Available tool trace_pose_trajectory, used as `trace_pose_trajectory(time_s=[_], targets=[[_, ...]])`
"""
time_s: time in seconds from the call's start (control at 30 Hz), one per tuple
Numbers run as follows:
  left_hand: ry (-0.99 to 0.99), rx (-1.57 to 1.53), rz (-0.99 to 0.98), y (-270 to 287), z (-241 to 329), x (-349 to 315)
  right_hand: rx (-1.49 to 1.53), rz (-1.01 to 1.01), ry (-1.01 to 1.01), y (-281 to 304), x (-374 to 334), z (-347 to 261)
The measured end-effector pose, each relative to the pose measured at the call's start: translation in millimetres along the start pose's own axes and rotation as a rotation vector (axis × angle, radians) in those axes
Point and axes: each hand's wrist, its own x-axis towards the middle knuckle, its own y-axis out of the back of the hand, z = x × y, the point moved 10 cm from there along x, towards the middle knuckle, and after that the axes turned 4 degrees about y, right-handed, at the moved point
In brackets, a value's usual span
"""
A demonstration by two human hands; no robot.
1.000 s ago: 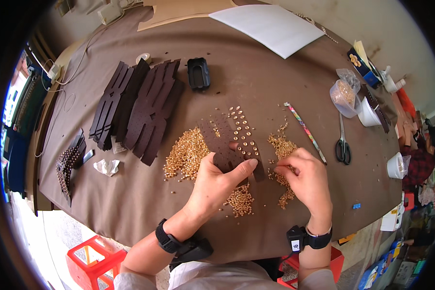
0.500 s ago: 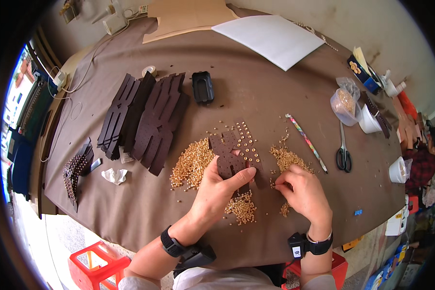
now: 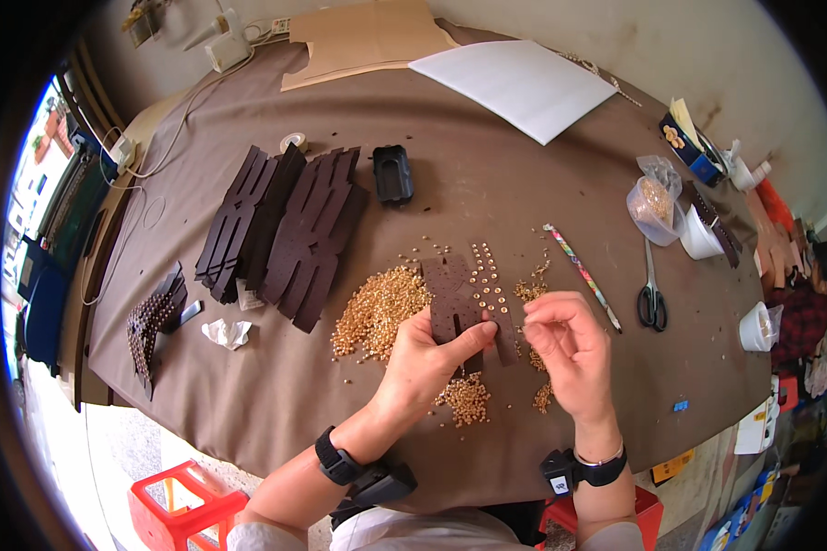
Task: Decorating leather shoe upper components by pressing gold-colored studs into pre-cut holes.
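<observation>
Between the thumb and fingers of my left hand (image 3: 424, 356) is a dark brown slotted strip piece (image 3: 448, 286), pricked with small holes. Its right-hand strip carries rows of round gold studs (image 3: 484, 275). My right hand (image 3: 574, 344) is lifted just to the right of the piece, fingers curled and thumb tips drawn together; anything held there is too small to make out. A large heap of gold studs (image 3: 377, 317) lies left of the piece, with a smaller gold heap (image 3: 465, 400) below it. More tiny gold parts (image 3: 531, 290) lie partly hidden behind my right hand.
Stacked dark brown slotted pieces (image 3: 312, 239) lie at left, near a black tray (image 3: 392, 174) and a studded piece (image 3: 152, 331). To the right are a patterned pen (image 3: 581, 275), scissors (image 3: 651, 298) and plastic tubs (image 3: 657, 207). A white sheet (image 3: 519, 87) lies at the back.
My right hand has risen from the tiny gold parts and turned, its fingers now up beside the brown piece. My left hand still grips the piece. The whole view has shifted slightly.
</observation>
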Motion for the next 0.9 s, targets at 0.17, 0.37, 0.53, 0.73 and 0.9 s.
trace_pose_trajectory(time_s=[0.17,0.37,0.53,0.73,0.9], targets=[[0.006,0.014,-0.045,-12,1,-5,-0.152,-0.037,0.028,-9,-3,0],[-0.027,0.058,-0.043,-11,1,-5,-0.123,-0.001,0.008,-7,-2,7],[-0.039,0.124,-0.028,-9,3,-7,-0.147,0.018,0.049,-7,-4,4],[-0.079,0.151,-0.019,-9,7,-6,-0.139,0.070,0.025,-6,-8,9],[-0.118,0.141,-0.011,-10,6,-7,-0.062,0.060,-0.038,-6,-10,15]])
